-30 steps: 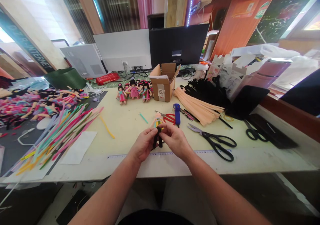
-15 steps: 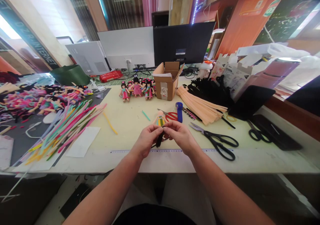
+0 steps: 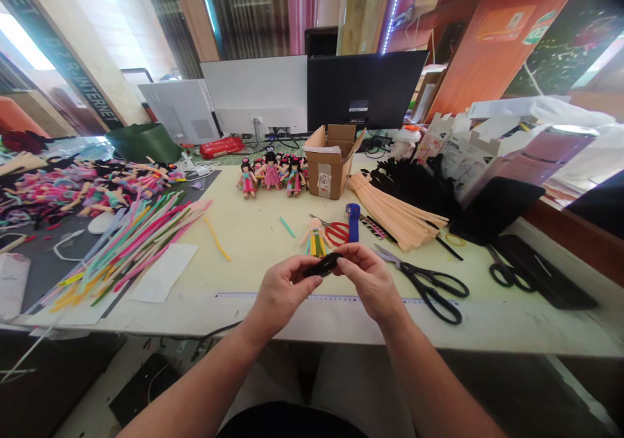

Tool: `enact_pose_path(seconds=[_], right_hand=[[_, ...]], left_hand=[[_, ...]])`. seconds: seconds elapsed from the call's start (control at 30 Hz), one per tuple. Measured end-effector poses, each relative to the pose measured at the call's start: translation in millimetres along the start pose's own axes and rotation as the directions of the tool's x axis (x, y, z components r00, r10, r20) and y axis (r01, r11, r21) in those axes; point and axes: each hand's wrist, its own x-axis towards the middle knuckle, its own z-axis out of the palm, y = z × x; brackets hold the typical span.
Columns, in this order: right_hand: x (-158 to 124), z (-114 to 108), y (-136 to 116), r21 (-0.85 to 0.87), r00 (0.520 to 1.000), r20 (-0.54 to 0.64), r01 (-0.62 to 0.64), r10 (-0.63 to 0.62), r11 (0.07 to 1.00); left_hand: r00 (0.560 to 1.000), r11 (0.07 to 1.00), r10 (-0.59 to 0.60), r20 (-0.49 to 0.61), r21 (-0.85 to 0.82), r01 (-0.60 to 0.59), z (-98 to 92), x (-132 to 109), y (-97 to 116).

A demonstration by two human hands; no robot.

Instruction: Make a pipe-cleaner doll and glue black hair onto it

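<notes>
A small bundle of black pipe cleaners (image 3: 322, 266) is held between my two hands, just above the table near its front edge. My left hand (image 3: 285, 288) pinches its left end with thumb and fingers. At the other end, the thumb and fingertips of my right hand (image 3: 368, 281) grip it. Right behind the bundle lies a doll (image 3: 316, 238) with a bare, hairless head and a yellow, green and blue striped dress. Red-handled scissors (image 3: 337, 232) and a blue tape dispenser (image 3: 352, 222) lie beside the doll.
Large black scissors (image 3: 429, 282) lie right of my hands, and a ruler (image 3: 336, 296) runs along the front. Peach pipe cleaners (image 3: 390, 210), a cardboard box (image 3: 324, 171) and finished dolls (image 3: 272, 173) stand farther back. Colored pipe cleaners (image 3: 141, 249) are piled at left.
The black bundle has turned from upright to nearly level and come away from the doll, whose dress shows more now. My hands have spread slightly apart. The view has shifted a little.
</notes>
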Motion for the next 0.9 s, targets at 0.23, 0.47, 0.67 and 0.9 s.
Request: enact_pose_path(seconds=[0.23, 0.47, 0.67, 0.9], right_hand=[[-18, -6, -11, -0.354, 0.980, 0.149, 0.178, -0.132, 0.918], [-27, -5, -23, -0.666, 0.907, 0.299, 0.422, -0.297, 0.615], [-28, -1, -19, -0.623, 0.954, 0.281, 0.263, -0.103, 0.737], [-28, 0, -24, -0.500, 0.875, 0.404, -0.034, 0.268, 0.866]], left_hand=[[0.990, 0.983, 0.142, -0.005, 0.116, -0.141, -0.8, -3, 17], [0.998, 0.989, -0.023, 0.062, -0.143, 0.032, -2.6, 0, 13], [0.995, 0.970, -0.013, 0.097, -0.242, 0.036, -5.0, 2, 11], [0.961, 0.986, -0.001, 0.276, -0.158, 0.047, -12.5, 6, 17]])
